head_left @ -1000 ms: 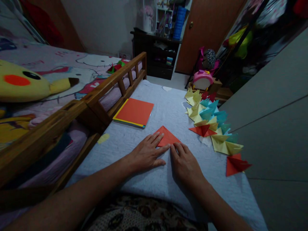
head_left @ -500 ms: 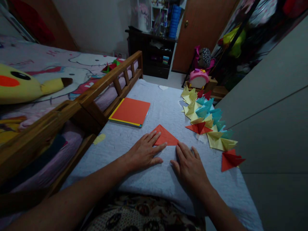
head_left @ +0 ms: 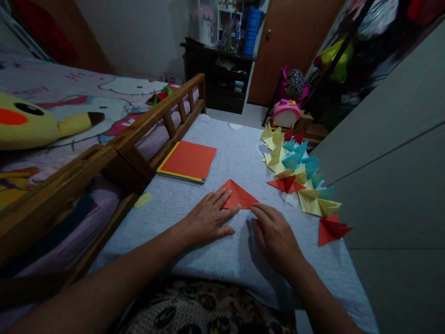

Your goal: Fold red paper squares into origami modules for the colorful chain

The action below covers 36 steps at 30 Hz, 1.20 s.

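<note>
A red-orange sheet of paper (head_left: 239, 197), folded to a triangle with creases showing, lies flat on the cloth in front of me. My left hand (head_left: 210, 215) rests over its left part, fingers spread and the palm down. At the paper's right corner, my right hand (head_left: 274, 232) touches the lower edge with stretched fingertips held close together. Its thumb hangs lower, apart from the paper. To the right stand rows of folded paper pieces: yellow ones (head_left: 309, 199), blue-green ones (head_left: 295, 157) and a red one (head_left: 332, 229) nearest me.
A stack of square coloured paper (head_left: 189, 160), orange on top, sits at the back left. A wooden bed rail (head_left: 156, 111) borders the cloth-covered surface (head_left: 229, 153) on the left, with a yellow plush toy (head_left: 31, 120) beyond. A pale cabinet (head_left: 392, 185) stands at right.
My right hand has shifted slightly left along the paper's lower edge. Its fingers have drawn closer together and its thumb has tucked in. My left hand stays in place.
</note>
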### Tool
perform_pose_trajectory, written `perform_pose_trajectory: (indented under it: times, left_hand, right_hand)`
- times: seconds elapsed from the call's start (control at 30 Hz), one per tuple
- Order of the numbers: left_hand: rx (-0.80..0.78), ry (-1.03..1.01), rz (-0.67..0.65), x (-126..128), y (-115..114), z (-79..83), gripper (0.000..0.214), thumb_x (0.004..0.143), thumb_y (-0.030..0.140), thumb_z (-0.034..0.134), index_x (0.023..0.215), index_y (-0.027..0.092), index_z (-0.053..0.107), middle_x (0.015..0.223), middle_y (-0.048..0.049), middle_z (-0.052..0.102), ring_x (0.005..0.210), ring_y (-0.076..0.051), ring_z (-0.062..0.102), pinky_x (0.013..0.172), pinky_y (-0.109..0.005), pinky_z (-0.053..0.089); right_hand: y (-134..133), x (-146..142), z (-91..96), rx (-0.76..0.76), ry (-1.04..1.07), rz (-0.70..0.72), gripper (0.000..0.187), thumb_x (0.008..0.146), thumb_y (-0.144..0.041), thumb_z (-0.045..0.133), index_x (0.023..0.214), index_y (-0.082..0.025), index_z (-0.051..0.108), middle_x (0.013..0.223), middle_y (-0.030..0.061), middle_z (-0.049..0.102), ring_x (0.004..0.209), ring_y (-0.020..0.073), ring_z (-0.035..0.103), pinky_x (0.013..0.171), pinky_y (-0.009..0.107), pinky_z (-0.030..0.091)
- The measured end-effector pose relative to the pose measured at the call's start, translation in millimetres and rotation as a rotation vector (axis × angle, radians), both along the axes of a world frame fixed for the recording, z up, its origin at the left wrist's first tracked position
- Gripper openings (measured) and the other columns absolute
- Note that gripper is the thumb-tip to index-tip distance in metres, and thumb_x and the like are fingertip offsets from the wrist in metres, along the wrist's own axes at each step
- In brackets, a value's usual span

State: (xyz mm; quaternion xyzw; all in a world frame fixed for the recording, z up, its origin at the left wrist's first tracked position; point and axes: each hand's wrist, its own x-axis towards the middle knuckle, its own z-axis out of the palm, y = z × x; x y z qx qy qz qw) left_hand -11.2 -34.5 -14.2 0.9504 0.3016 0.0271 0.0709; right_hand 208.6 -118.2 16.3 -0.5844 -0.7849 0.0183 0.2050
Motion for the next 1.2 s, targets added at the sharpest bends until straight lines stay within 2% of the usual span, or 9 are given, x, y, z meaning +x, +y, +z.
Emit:
perform_pose_trajectory:
  times: [0.07, 0.2, 0.4, 0.6, 0.8, 0.93, 1.03, 1.1, 1.2]
  left_hand:
    - [-0.003, 0.010, 0.006, 1, 0, -1.0, 0.065, 0.096, 0.065, 0.048, 0.152, 0.033, 0.039, 0.164, -0.0154, 0.028, 0.150, -0.038, 0.029, 0.116, -0.051, 0.028]
    - [0.012, 0.031, -0.007, 1, 1, 0.3, 0.068, 0.095, 0.067, 0.048, 0.152, 0.029, 0.040, 0.163, -0.0167, 0.031, 0.149, -0.037, 0.030, 0.116, -0.050, 0.028]
    - [0.093, 0.027, -0.004, -20, -5, 8.5, 0.058, 0.097, 0.059, 0.053, 0.147, 0.029, 0.047, 0.159, -0.0125, 0.040, 0.148, -0.032, 0.034, 0.117, -0.051, 0.027]
    - [0.153, 0.041, 0.117, -56, -17, 9.1, 0.049, 0.095, 0.052, 0.060, 0.136, 0.023, 0.057, 0.154, -0.0120, 0.048, 0.146, -0.033, 0.037, 0.117, -0.052, 0.028]
    - [0.176, 0.007, 0.195, -75, -29, 5.1, 0.045, 0.097, 0.046, 0.059, 0.135, 0.023, 0.059, 0.149, -0.0128, 0.054, 0.142, -0.033, 0.043, 0.115, -0.053, 0.032]
    - [0.215, -0.003, 0.258, -74, -30, 13.4, 0.041, 0.096, 0.047, 0.058, 0.123, 0.017, 0.068, 0.137, -0.0166, 0.062, 0.133, -0.037, 0.051, 0.113, -0.058, 0.034]
    - [0.271, -0.014, 0.318, -65, -28, 21.2, 0.035, 0.098, 0.042, 0.055, 0.109, 0.013, 0.072, 0.127, -0.0197, 0.067, 0.123, -0.037, 0.058, 0.109, -0.058, 0.038]
    - [0.277, -0.043, 0.296, -57, -27, 22.1, 0.034, 0.098, 0.034, 0.054, 0.120, 0.013, 0.068, 0.130, -0.0183, 0.065, 0.122, -0.035, 0.057, 0.107, -0.054, 0.041]
    - [0.217, -0.049, 0.172, -50, -25, 16.4, 0.039, 0.097, 0.033, 0.057, 0.132, 0.016, 0.061, 0.137, -0.0138, 0.061, 0.127, -0.031, 0.054, 0.108, -0.049, 0.042]
  right_hand:
    - [8, -10, -4.4, -0.052, 0.014, 0.078, 0.036, 0.094, -0.010, 0.044, 0.126, -0.010, 0.061, 0.131, 0.0173, 0.065, 0.117, 0.0242, 0.060, 0.100, 0.039, 0.050]
    - [18, -22, -14.7, -0.143, -0.026, 0.085, 0.034, 0.093, -0.006, 0.045, 0.123, -0.010, 0.061, 0.122, 0.0154, 0.067, 0.112, 0.0237, 0.060, 0.100, 0.037, 0.049]
    - [21, -31, -8.4, -0.210, -0.229, 0.077, 0.024, 0.094, -0.011, 0.050, 0.113, -0.014, 0.065, 0.108, 0.0136, 0.066, 0.099, 0.0258, 0.057, 0.091, 0.037, 0.049]
    - [22, -43, -6.9, -0.185, -0.348, 0.064, 0.046, 0.093, -0.014, 0.052, 0.139, -0.024, 0.055, 0.103, 0.0145, 0.063, 0.092, 0.0292, 0.055, 0.077, 0.039, 0.048]
    - [24, -56, -2.3, -0.163, -0.421, 0.075, 0.050, 0.094, -0.023, 0.059, 0.142, -0.031, 0.053, 0.094, 0.0151, 0.063, 0.083, 0.0290, 0.058, 0.072, 0.041, 0.046]
    - [24, -67, 4.7, -0.167, -0.428, 0.052, 0.051, 0.093, -0.049, 0.063, 0.140, -0.032, 0.056, 0.093, 0.0157, 0.064, 0.083, 0.0304, 0.059, 0.070, 0.043, 0.048]
    - [24, -74, 7.7, -0.189, -0.443, 0.042, 0.056, 0.089, -0.057, 0.065, 0.139, -0.032, 0.058, 0.092, 0.0160, 0.066, 0.083, 0.0313, 0.061, 0.070, 0.045, 0.049]
    - [24, -78, 8.6, -0.199, -0.453, 0.035, 0.057, 0.088, -0.058, 0.066, 0.138, -0.032, 0.058, 0.092, 0.0164, 0.066, 0.083, 0.0317, 0.062, 0.071, 0.047, 0.049]
    - [24, -79, 8.8, -0.206, -0.475, 0.024, 0.060, 0.089, -0.059, 0.064, 0.142, -0.031, 0.055, 0.096, 0.0174, 0.067, 0.086, 0.0318, 0.063, 0.072, 0.047, 0.049]
